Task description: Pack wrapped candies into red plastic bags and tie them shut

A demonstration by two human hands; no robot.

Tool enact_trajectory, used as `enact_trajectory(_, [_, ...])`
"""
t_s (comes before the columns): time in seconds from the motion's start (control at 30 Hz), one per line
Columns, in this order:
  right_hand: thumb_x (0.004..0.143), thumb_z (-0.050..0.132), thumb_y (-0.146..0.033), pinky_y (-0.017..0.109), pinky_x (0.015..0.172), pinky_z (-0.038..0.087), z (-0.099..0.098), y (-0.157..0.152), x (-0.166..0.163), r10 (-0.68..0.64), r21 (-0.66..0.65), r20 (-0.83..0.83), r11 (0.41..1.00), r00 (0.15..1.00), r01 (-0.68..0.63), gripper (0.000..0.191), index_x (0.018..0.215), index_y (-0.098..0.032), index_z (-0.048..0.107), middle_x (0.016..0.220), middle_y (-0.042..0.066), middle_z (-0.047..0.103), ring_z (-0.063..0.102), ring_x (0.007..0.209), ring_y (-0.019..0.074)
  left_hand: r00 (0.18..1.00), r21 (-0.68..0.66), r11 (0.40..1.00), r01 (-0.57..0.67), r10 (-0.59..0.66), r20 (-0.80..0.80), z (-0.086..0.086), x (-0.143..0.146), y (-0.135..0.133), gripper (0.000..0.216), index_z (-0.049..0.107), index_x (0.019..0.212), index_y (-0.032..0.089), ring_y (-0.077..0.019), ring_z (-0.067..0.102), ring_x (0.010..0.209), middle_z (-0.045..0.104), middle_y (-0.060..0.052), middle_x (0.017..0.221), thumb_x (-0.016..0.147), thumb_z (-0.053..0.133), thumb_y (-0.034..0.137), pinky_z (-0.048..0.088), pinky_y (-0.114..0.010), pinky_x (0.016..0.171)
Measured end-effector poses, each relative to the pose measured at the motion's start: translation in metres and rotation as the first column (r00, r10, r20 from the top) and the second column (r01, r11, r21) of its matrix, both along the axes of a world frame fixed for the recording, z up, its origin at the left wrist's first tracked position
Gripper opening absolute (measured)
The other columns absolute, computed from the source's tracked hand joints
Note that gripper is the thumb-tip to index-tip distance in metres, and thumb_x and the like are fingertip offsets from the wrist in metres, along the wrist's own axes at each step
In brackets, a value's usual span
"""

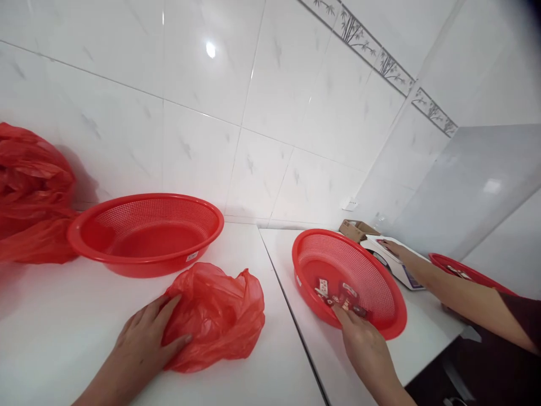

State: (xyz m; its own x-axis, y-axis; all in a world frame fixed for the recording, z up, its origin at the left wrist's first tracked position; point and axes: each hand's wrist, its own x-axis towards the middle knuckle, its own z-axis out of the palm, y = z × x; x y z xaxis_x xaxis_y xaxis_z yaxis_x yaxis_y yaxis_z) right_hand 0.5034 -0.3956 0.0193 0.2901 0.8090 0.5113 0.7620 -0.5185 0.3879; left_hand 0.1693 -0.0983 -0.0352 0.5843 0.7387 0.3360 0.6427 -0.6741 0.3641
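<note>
My left hand [146,341] rests on a crumpled red plastic bag [220,316] on the white tabletop, fingers spread over its left side. My right hand [363,341] reaches into a red mesh basket [382,282] on the right, its fingertips among several small red-and-white packets [338,293] at the bottom; whether they pinch one is hidden. A second, larger red mesh basket [146,234] stands behind the bag near the wall and holds nothing I can see.
A big bundle of red plastic bags [29,192] lies at the far left. At the right another person's arm [456,293] reaches to a white scale [397,262]. A cardboard box [355,228] and a third red basket [469,273] sit there. A seam [287,304] splits the two tabletops.
</note>
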Motion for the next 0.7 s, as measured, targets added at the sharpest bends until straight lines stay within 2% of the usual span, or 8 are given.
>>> enact_trajectory(0.1, [0.076, 0.039, 0.002, 0.033, 0.066, 0.052, -0.008, -0.014, -0.025, 0.036, 0.001, -0.036, 0.999, 0.999, -0.036, 0.046, 0.11, -0.022, 0.06, 0.089, 0.008, 0.069, 0.064, 0.071, 0.0213, 1.0, 0.009, 1.0, -0.012, 0.012, 0.008, 0.001, 0.0, -0.002, 0.061, 0.041, 0.132, 0.021, -0.0323, 0.047, 0.118, 0.05, -0.011, 0.131, 0.079, 0.046, 0.051, 0.033, -0.05, 0.102])
enact_trajectory(0.27, [0.076, 0.041, 0.002, 0.035, 0.073, 0.052, -0.017, -0.022, -0.048, 0.072, -0.015, -0.101, 0.997, 0.992, -0.073, 0.047, 0.111, -0.022, 0.061, 0.094, 0.008, 0.069, 0.064, 0.078, 0.022, 1.0, 0.021, 1.0, -0.008, 0.008, -0.022, 0.004, 0.0, -0.004, 0.064, 0.038, 0.133, 0.019, -0.0341, 0.047, 0.118, 0.047, -0.012, 0.133, 0.079, 0.046, 0.051, 0.034, -0.05, 0.102])
enact_trajectory(0.4, [0.074, 0.038, 0.001, 0.035, 0.066, 0.053, 0.001, -0.019, -0.048, 0.011, -0.088, -0.215, 0.996, 0.976, -0.031, 0.05, 0.111, -0.022, 0.063, 0.089, 0.008, 0.07, 0.065, 0.071, 0.0222, 1.0, 0.02, 1.0, 0.005, -0.005, -0.021, 0.004, 0.0, -0.004, 0.063, 0.038, 0.133, 0.019, -0.0343, 0.047, 0.117, 0.047, -0.012, 0.133, 0.079, 0.046, 0.051, 0.034, -0.05, 0.101])
enact_trajectory(0.47, [0.075, 0.035, -0.001, 0.033, 0.066, 0.053, 0.018, -0.019, -0.045, -0.018, -0.111, -0.338, 0.994, 0.941, -0.021, 0.054, 0.117, -0.024, 0.06, 0.098, 0.008, 0.07, 0.067, 0.077, 0.0224, 1.0, 0.019, 1.0, 0.009, -0.009, -0.011, 0.004, 0.0, -0.004, 0.063, 0.039, 0.132, 0.018, -0.0343, 0.047, 0.118, 0.047, -0.013, 0.133, 0.079, 0.046, 0.051, 0.034, -0.05, 0.101])
enact_trajectory(0.53, [0.077, 0.037, -0.006, 0.033, 0.071, 0.053, 0.038, -0.021, -0.041, -0.025, -0.134, -0.512, 0.99, 0.859, -0.051, 0.053, 0.123, -0.027, 0.056, 0.111, 0.007, 0.067, 0.066, 0.089, 0.0227, 1.0, 0.002, 1.0, 0.011, -0.011, 0.008, 0.005, 0.0, -0.004, 0.061, 0.039, 0.131, 0.019, -0.0341, 0.047, 0.117, 0.048, -0.012, 0.132, 0.079, 0.047, 0.05, 0.035, -0.05, 0.101])
enact_trajectory(0.57, [0.079, 0.041, -0.012, 0.033, 0.077, 0.052, 0.049, -0.023, -0.039, -0.025, -0.147, -0.611, 0.986, 0.791, -0.083, 0.05, 0.124, -0.028, 0.055, 0.116, 0.007, 0.064, 0.064, 0.097, 0.0234, 1.0, -0.016, 1.0, 0.014, -0.014, 0.021, 0.007, 0.0, -0.004, 0.06, 0.039, 0.131, 0.02, -0.0338, 0.048, 0.117, 0.049, -0.011, 0.13, 0.079, 0.048, 0.049, 0.035, -0.05, 0.1])
enact_trajectory(0.63, [0.082, 0.048, -0.027, 0.036, 0.092, 0.046, 0.068, -0.024, -0.031, -0.025, -0.153, -0.792, 0.975, 0.61, -0.158, 0.044, 0.126, -0.029, 0.054, 0.125, 0.007, 0.059, 0.057, 0.112, 0.0245, 0.998, -0.07, 0.998, -0.001, 0.005, 0.063, 0.013, 0.0, -0.006, 0.059, 0.039, 0.129, 0.02, -0.0327, 0.05, 0.114, 0.051, -0.011, 0.126, 0.079, 0.049, 0.049, 0.038, -0.049, 0.098])
enact_trajectory(0.7, [0.085, 0.046, -0.043, 0.036, 0.099, 0.04, 0.083, -0.021, -0.017, -0.042, -0.126, -0.891, 0.979, 0.451, -0.157, 0.044, 0.125, -0.028, 0.055, 0.129, 0.007, 0.056, 0.05, 0.12, 0.0241, 0.991, -0.122, 0.992, -0.03, 0.045, 0.129, 0.022, -0.001, -0.008, 0.059, 0.039, 0.128, 0.018, -0.0313, 0.051, 0.112, 0.052, -0.011, 0.123, 0.08, 0.048, 0.05, 0.041, -0.048, 0.095])
